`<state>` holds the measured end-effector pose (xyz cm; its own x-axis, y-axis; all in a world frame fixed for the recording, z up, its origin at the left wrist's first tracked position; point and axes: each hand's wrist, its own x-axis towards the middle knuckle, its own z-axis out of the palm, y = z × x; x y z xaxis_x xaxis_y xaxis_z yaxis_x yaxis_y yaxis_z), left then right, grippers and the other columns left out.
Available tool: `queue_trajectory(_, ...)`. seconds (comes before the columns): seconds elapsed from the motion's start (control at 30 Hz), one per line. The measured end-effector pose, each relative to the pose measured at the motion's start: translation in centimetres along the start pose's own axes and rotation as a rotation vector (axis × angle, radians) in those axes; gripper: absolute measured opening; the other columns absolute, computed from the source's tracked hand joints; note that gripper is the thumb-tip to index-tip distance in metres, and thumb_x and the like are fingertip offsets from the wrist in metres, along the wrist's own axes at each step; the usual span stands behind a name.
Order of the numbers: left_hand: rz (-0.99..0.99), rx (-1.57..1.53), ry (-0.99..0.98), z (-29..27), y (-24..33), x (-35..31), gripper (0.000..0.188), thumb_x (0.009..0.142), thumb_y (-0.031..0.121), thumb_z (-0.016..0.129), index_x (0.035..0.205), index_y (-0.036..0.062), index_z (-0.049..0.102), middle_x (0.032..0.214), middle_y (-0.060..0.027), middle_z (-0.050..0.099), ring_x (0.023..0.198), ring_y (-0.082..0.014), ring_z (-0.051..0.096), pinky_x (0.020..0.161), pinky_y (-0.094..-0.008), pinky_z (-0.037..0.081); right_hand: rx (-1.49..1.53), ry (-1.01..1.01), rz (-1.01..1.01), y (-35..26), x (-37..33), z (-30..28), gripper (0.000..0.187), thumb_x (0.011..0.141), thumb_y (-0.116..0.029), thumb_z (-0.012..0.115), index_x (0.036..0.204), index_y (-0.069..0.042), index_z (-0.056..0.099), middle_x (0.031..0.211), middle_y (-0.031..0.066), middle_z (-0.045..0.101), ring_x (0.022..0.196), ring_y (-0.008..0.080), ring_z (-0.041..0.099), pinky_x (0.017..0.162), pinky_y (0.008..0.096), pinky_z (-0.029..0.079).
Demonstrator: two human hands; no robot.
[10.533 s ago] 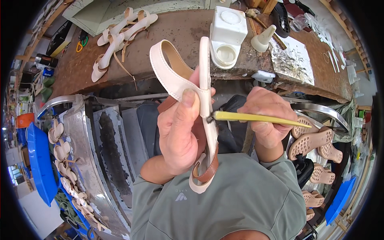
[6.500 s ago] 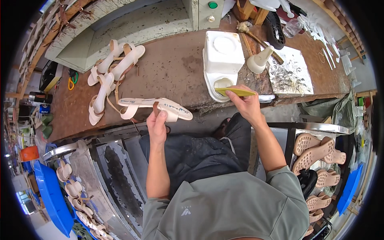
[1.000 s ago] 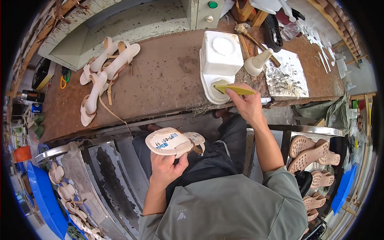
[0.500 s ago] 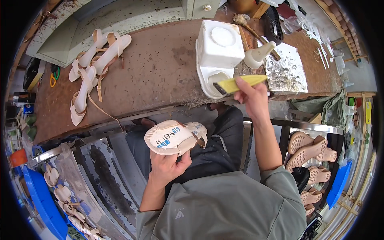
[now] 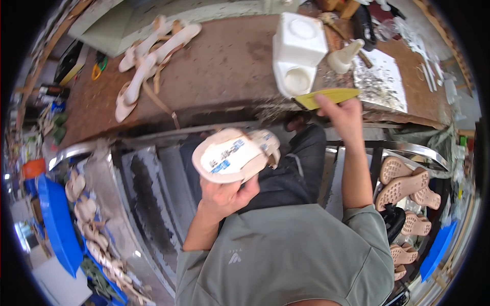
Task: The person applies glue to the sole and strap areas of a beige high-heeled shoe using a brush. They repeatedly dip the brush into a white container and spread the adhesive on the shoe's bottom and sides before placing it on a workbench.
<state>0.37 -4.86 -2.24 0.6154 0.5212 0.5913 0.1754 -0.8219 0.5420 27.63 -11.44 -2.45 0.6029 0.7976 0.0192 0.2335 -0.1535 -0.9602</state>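
My left hand grips a beige sandal from below, its pale underside with blue marks facing up and its straps to the right. Between the fingers and thumb of my right hand is a flat yellow-handled brush, its dark end pointing left. That end is at the front rim of a white plastic container with a round cup, at the bench's front edge; whether they touch I cannot tell. The sandal is over my lap, apart from the brush.
Several strappy sandals lie on the brown workbench at left. A cone-shaped white bottle and a stained paper sheet are at right. Beige soles sit on the bench seat at right, sandal uppers at left beside a blue crate.
The whole view has shifted. The brush has come from over the cup to the container's front rim, its handle now nearer level. The sandal stays in my left hand, slightly turned.
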Motion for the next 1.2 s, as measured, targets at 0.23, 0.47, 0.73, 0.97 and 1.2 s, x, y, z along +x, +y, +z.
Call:
queue_trajectory(0.23, 0.099, -0.058, 0.038, -2.3, 2.7, -0.5, 0.032, 0.061, 0.002, 0.065, 0.093, 0.0063, 0.069, 0.101, -0.0132, 0.065, 0.101, -0.0346, 0.060, 0.094, -0.0487, 0.041, 0.728, -0.503, 0.073, -7.4, -6.8, 4.6, 0.014, 0.080, -0.007, 0.066, 0.089, 0.004, 0.064, 0.073, 0.0112, 0.065, 0.047, 0.0095, 0.056, 0.041, 0.0191, 0.044)
queue_trajectory(0.47, 0.035, -0.241, 0.038, -4.2, 3.9, -2.4, 0.032, 0.069, 0.005, 0.060, 0.100, 0.0053, 0.067, 0.108, -0.0127, 0.063, 0.106, -0.0353, 0.058, 0.099, -0.0492, 0.037, 0.157, -0.518, -1.067, -10.1, -8.5, 4.5, 0.015, 0.074, -0.009, 0.070, 0.086, -0.001, 0.068, 0.078, 0.0118, 0.066, 0.054, 0.0156, 0.056, 0.048, 0.0250, 0.043)
queue_trajectory(0.73, -0.057, -0.210, 0.103, -4.8, 5.1, -2.8, 0.035, 0.073, 0.008, 0.069, 0.106, 0.0001, 0.064, 0.108, -0.0144, 0.063, 0.104, -0.0283, 0.059, 0.095, -0.0403, 0.041, 0.200, -0.574, -1.436, -10.4, -10.3, 4.4, 0.016, 0.073, -0.010, 0.071, 0.086, -0.001, 0.068, 0.081, 0.0134, 0.066, 0.052, 0.0148, 0.054, 0.044, 0.0230, 0.037)
queue_trajectory(0.97, -0.154, -0.218, 0.167, -4.7, 5.6, -3.4, 0.033, 0.077, 0.007, 0.067, 0.108, -0.0020, 0.063, 0.110, -0.0149, 0.063, 0.106, -0.0261, 0.059, 0.094, -0.0367, 0.042, 0.276, -0.595, -1.400, -10.2, -10.3, 2.9, 0.026, 0.076, -0.026, 0.072, 0.089, -0.004, 0.065, 0.087, 0.0109, 0.065, 0.059, 0.0165, 0.056, 0.048, 0.0272, 0.038)
queue_trajectory(1.2, -0.097, -0.238, 0.256, -4.5, 5.3, -2.9, 0.034, 0.076, 0.006, 0.066, 0.109, -0.0004, 0.063, 0.110, -0.0142, 0.063, 0.106, -0.0267, 0.059, 0.095, -0.0375, 0.041, 0.370, -0.303, -1.400, -9.9, -8.5, 2.5, 0.020, 0.072, -0.018, 0.074, 0.084, -0.004, 0.068, 0.081, 0.0099, 0.066, 0.052, 0.0130, 0.054, 0.045, 0.0257, 0.036)
